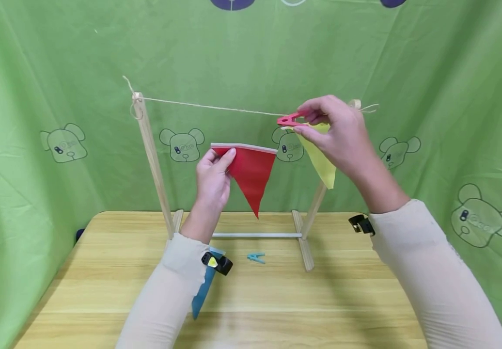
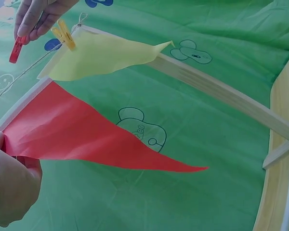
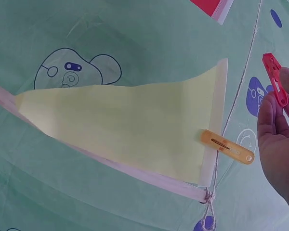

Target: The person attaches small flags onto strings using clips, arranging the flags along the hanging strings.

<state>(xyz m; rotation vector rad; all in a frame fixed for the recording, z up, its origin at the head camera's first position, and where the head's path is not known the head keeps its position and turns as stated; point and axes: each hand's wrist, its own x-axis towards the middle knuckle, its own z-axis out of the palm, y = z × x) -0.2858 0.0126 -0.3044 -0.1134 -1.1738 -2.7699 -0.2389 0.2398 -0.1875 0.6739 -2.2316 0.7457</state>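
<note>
My left hand [image 1: 213, 182] pinches a red triangular pennant [image 1: 253, 169] by the left end of its white top edge, below the string [image 1: 216, 107]. Thumb and fingers of my right hand [image 1: 336, 131] pinch a red clothespin [image 1: 289, 119] close to the string. In the right wrist view the red clothespin [image 3: 275, 79] stands apart from the string, holding no cloth. A yellow pennant [image 3: 125, 125] hangs on the string by an orange-yellow clothespin [image 3: 227, 146]. The right hand partly covers that pennant in the head view.
The string runs between two wooden posts, the left post [image 1: 152, 155] and the right post [image 1: 314, 208], joined low by a white bar [image 1: 257, 235]. On the wooden table [image 1: 321, 310] lie a blue clothespin [image 1: 256, 258] and a blue pennant [image 1: 203, 293], partly under the left forearm.
</note>
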